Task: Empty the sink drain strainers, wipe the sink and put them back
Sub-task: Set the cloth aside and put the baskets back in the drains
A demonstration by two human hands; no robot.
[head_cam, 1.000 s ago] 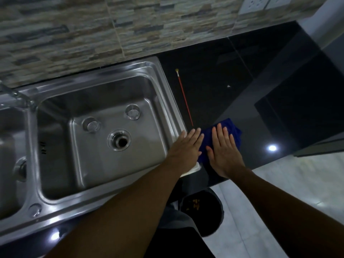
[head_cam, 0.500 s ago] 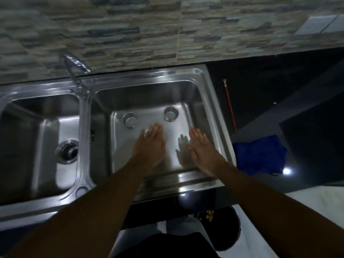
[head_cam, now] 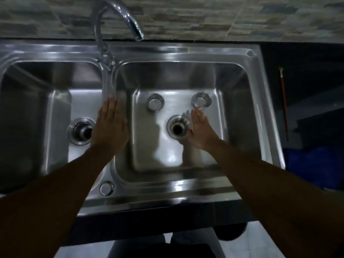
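A double steel sink [head_cam: 186,56] fills the view. Two round metal strainers lie loose on the right basin's floor, one at the back left [head_cam: 154,102] and one at the back right [head_cam: 201,100]. The right drain hole [head_cam: 177,128] and the left drain hole [head_cam: 81,131] stand open with no strainer in them. My left hand [head_cam: 109,127] hovers flat over the divider between the basins, holding nothing. My right hand [head_cam: 202,128] reaches into the right basin beside the drain, fingers together and pointing at the back right strainer, fingertips just short of it.
The tap [head_cam: 119,21] arches over the divider at the back. A blue cloth [head_cam: 312,166] lies on the black counter right of the sink, and a thin red stick [head_cam: 283,101] lies behind it. A tiled wall [head_cam: 204,17] runs along the back.
The view has swung left and closer over the sink. Both hands left the blue cloth and moved over the basins; the right hand has dropped toward the back right strainer.
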